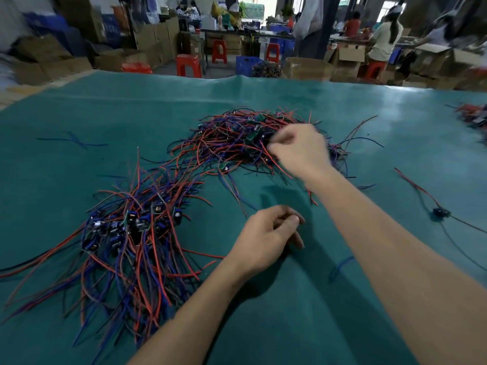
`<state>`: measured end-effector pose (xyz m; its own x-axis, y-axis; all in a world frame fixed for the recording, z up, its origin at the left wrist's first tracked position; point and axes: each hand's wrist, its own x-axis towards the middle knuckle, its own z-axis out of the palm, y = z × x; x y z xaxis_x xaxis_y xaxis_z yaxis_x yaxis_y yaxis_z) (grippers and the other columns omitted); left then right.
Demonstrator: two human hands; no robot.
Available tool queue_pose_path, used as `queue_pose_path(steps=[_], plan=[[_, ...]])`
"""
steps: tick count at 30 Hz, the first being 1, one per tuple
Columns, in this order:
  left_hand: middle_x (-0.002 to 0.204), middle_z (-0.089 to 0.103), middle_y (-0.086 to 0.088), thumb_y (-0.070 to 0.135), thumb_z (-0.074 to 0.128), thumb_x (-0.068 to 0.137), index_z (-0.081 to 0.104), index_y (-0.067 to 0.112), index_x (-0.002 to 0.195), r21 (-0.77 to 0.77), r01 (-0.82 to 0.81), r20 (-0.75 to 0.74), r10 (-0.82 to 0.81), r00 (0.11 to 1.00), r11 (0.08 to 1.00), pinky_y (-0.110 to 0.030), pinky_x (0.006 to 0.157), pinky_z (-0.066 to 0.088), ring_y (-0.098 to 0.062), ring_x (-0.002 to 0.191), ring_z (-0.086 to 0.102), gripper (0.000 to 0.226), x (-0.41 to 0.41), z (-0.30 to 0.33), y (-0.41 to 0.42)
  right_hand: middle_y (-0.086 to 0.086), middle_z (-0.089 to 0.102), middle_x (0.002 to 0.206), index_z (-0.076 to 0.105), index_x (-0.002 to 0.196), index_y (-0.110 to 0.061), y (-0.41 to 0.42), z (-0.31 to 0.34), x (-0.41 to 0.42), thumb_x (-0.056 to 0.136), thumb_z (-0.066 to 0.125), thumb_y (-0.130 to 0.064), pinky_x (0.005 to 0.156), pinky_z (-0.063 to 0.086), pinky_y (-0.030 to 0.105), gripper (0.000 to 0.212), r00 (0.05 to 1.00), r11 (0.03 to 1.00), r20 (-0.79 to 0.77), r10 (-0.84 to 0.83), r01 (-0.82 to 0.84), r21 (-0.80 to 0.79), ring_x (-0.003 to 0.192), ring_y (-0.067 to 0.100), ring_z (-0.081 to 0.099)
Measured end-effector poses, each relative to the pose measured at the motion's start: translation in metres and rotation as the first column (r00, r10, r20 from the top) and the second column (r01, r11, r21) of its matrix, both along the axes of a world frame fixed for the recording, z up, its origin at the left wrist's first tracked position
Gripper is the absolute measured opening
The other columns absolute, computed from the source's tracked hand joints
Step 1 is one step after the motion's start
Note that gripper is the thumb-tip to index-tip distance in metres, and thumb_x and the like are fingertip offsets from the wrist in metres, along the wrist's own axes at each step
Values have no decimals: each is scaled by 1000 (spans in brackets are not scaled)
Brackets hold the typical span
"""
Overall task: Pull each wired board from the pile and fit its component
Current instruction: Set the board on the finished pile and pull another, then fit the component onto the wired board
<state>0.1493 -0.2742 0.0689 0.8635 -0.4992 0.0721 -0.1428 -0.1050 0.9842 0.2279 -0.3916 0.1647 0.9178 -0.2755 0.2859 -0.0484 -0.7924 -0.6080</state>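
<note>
Your right hand is at the near edge of the far pile, fingers curled in among the red and blue wires. The hand is blurred, so you cannot tell whether they have closed on a wire or a board. Small green boards show in the tangle just beyond and left of those fingertips, close enough that the next one seems to be within reach.

Your left hand rests on the green cloth, near you and well apart from that pile. Its thumb and fingers are curled together as if pinching something small, perhaps the next component, but nothing can be made out between them.

To your left lies a second heap, its boards carrying dark blue parts, which suggests those are done. Both heaps look about equal, so you are probably around halfway. One wired board sits alone far right.
</note>
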Motion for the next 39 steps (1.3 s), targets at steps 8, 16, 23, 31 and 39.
queue_pose_path(steps=[8,16,23,31,39], plan=[[72,73,-3,11,42,106,63,11,104,-39,-109,-17,108,994,993,-18,57,43,-16,63,66,21,4,-1,0,4,71,72,67,64,-21,-68,-65,-3,91,71,-36,72,46,26,32,978,977,-49,-203,206,54,85,30,66],[80,71,-8,16,40,109,63,1,109,-197,-271,-161,242,957,942,-18,48,44,-3,54,54,28,4,7,-2,2,48,47,65,54,-13,-38,-45,-86,67,70,-21,37,25,14,16,970,764,-21,240,-176,620,40,12,37],[72,68,-8,18,54,104,68,-10,94,-209,-306,-179,271,946,929,-23,60,48,-11,60,57,33,3,9,0,14,53,53,65,60,0,-19,-49,-114,67,72,-11,43,35,19,15,685,647,-233,690,-439,623,44,13,43],[61,59,-1,12,63,98,60,10,72,-136,-285,-81,276,958,949,-26,53,34,-15,61,42,26,1,9,4,9,70,68,75,79,-10,-28,-46,-114,82,74,-17,35,35,17,8,763,568,-69,643,-414,712,44,13,58],[73,69,1,13,62,99,72,11,85,-241,-325,-132,301,944,914,-19,58,48,-8,65,56,17,4,3,2,-1,67,59,74,71,-15,-27,-68,-101,90,74,-11,44,40,18,19,948,778,-12,317,-253,575,50,7,54]])
